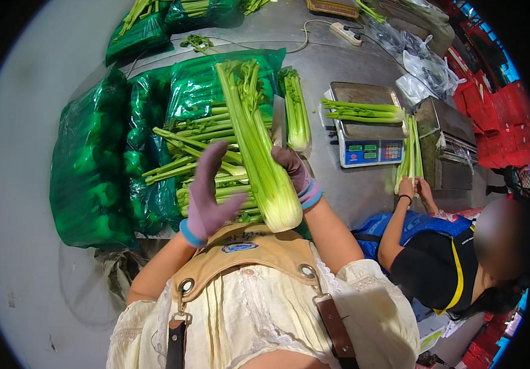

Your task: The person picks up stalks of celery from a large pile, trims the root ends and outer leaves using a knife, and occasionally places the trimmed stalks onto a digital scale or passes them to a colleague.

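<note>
A large celery bunch (pixel 262 161) stands slanted before me, its pale base towards my apron. My right hand (pixel 292 170), in a purple work glove, is at its right side, mostly behind it; a knife with a broad blade (pixel 279 120) sticks up by that hand, its handle hidden. Left of the bunch is my left hand (pixel 212 193), gloved too and slightly blurred, thumb and fingers spread, with nothing in it. Loose celery stalks (pixel 186 152) lie beneath, on an opened green plastic bag (pixel 195 87) packed with celery.
Filled green bags (pixel 94 166) stand at left. On the metal table (pixel 325 60) are a celery bunch (pixel 296 110), a digital scale (pixel 371 152) bearing celery (pixel 366 112), and a power strip (pixel 346 33). At right, a co-worker's hands (pixel 412 187) touch another bunch (pixel 412 152).
</note>
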